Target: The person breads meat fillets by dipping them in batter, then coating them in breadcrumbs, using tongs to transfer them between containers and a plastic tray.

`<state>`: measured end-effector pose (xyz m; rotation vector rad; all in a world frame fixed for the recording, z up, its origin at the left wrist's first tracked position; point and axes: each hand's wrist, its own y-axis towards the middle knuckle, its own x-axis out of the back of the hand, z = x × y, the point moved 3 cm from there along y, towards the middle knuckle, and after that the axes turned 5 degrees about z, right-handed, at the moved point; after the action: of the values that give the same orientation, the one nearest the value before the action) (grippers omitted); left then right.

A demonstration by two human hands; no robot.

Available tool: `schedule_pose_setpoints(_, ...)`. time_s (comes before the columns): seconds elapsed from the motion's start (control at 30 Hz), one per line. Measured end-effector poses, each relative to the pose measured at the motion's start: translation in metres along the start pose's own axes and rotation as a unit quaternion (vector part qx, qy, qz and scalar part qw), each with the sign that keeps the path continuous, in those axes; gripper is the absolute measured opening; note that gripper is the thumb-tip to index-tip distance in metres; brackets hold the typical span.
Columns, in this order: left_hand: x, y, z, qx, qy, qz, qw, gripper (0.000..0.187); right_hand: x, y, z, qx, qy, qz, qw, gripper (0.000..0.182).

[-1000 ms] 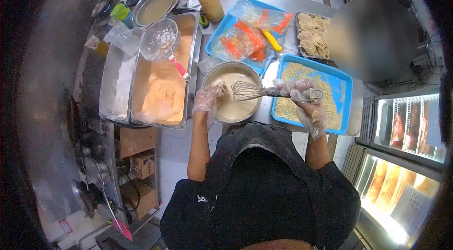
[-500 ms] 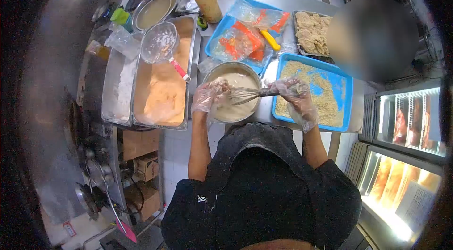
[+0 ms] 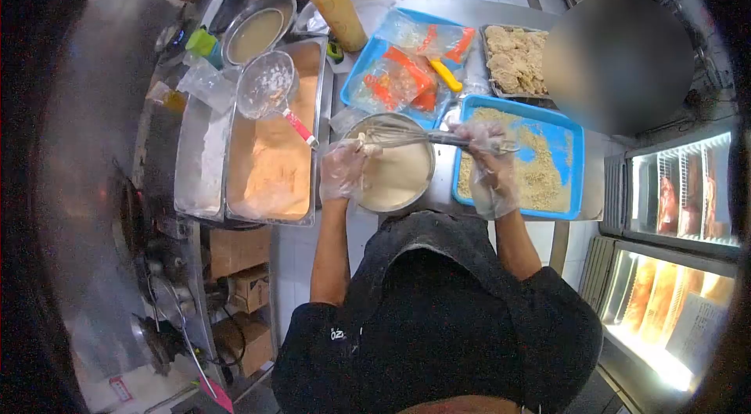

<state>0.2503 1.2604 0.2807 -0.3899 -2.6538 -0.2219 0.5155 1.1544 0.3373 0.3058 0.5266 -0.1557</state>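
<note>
From where I stand, well to the left of the left fingers, a pan of white powder [image 3: 202,168] adjoins a pan of orange powder [image 3: 270,168]. A sieve [image 3: 267,86] lies across the latter, its red handle pointing toward those fingers. Caution: a leftward swing of the elbow or wrist could knock the sieve and spill powder.

The gloved left hand [image 3: 342,170] is at the wire end of the whisk [image 3: 415,136]. Its fingers are curled and smeared with batter; I cannot tell how firmly they grip. Caution: loose glove film could snag in the wires and tear.

Between the two sets of fingers, the whisk lies nearly level over the bowl [image 3: 432,179]; the batter [image 3: 400,172] is below. Caution: if the wires are released under tension, they could flick batter onto the tabletop [image 3: 594,183].

The gloved right hand [image 3: 491,164] has its fingers closed around the whisk's handle, no gap showing. Caution: a wet glove could let the handle turn or slip.

Beneath and to the right of the right fingers, a blue tray [image 3: 580,172] holds crumbs [image 3: 540,175]. Caution: batter dripping from the handle would probably clump them.
</note>
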Motion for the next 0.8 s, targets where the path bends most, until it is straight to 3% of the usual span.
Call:
schedule_pose_setpoints(0.1, -0.005, 0.007, 0.042, -0.01, -0.11, -0.007, 0.994, 0.02, -0.002, 0.002, -0.018, -0.029, 0.07, -0.038, 0.996, 0.022)
schedule_pose_setpoints(0.13, -0.003, 0.011, 0.039, -0.032, -0.088, -0.007, 0.996, 0.019, 0.008, 0.002, -0.034, -0.036, 0.088, -0.031, 0.995, 0.019)
schedule_pose_setpoints(0.17, 0.002, 0.002, -0.012, -0.154, 0.125, -0.038, 0.979, 0.019, 0.016, 0.001, -0.044, -0.042, 0.106, -0.023, 0.993, 0.016)
schedule_pose_setpoints(0.2, 0.0, 0.004, -0.003, -0.157, 0.083, -0.043, 0.983, 0.017, 0.018, -0.004, -0.045, -0.066, 0.085, -0.041, 0.993, 0.015)
schedule_pose_setpoints(0.3, 0.008, -0.001, -0.044, -0.016, 0.035, -0.003, 0.999, 0.017, 0.021, -0.014, -0.053, -0.096, 0.054, -0.072, 0.991, 0.013)
schedule_pose_setpoints(0.33, 0.004, 0.0, -0.016, -0.009, -0.082, -0.043, 0.996, 0.018, 0.023, -0.016, -0.052, -0.115, 0.029, -0.076, 0.99, 0.014)
schedule_pose_setpoints(0.4, 0.012, -0.004, -0.038, -0.026, 0.024, -0.043, 0.998, 0.018, 0.027, -0.021, -0.046, -0.16, -0.019, -0.082, 0.984, 0.015)
schedule_pose_setpoints(0.43, 0.014, -0.003, -0.053, -0.034, 0.077, -0.041, 0.996, 0.019, 0.024, -0.023, -0.042, -0.138, 0.005, -0.08, 0.987, 0.015)
schedule_pose_setpoints(0.47, 0.008, 0.001, -0.022, -0.05, -0.117, -0.006, 0.992, 0.016, 0.021, -0.024, -0.038, -0.115, 0.03, -0.08, 0.99, 0.015)
schedule_pose_setpoints(0.57, 0.01, 0.001, -0.039, 0.0, 0.059, -0.075, 0.995, 0.017, -0.013, -0.026, -0.006, -0.06, 0.107, -0.073, 0.99, 0.016)
schedule_pose_setpoints(0.6, 0.012, 0.001, -0.024, -0.014, 0.25, -0.083, 0.965, 0.018, -0.02, -0.025, -0.004, -0.076, 0.109, -0.086, 0.987, 0.016)
schedule_pose_setpoints(0.67, 0.011, -0.004, -0.023, 0.079, 0.156, -0.065, 0.982, 0.02, 0.009, -0.023, -0.038, -0.152, 0.031, -0.067, 0.986, 0.018)
schedule_pose_setpoints(0.7, 0.007, -0.006, -0.022, 0.124, 0.107, -0.053, 0.985, 0.02, 0.039, -0.021, -0.074, -0.143, -0.118, 0.017, 0.983, 0.031)
schedule_pose_setpoints(0.73, -0.001, -0.005, 0.008, 0.079, -0.021, -0.066, 0.994, 0.02, 0.034, -0.011, -0.079, -0.143, -0.106, 0.031, 0.984, 0.028)
schedule_pose_setpoints(0.8, -0.003, -0.008, 0.021, 0.119, -0.038, -0.034, 0.992, 0.021, 0.022, 0.007, -0.088, -0.144, -0.083, 0.058, 0.984, 0.024)
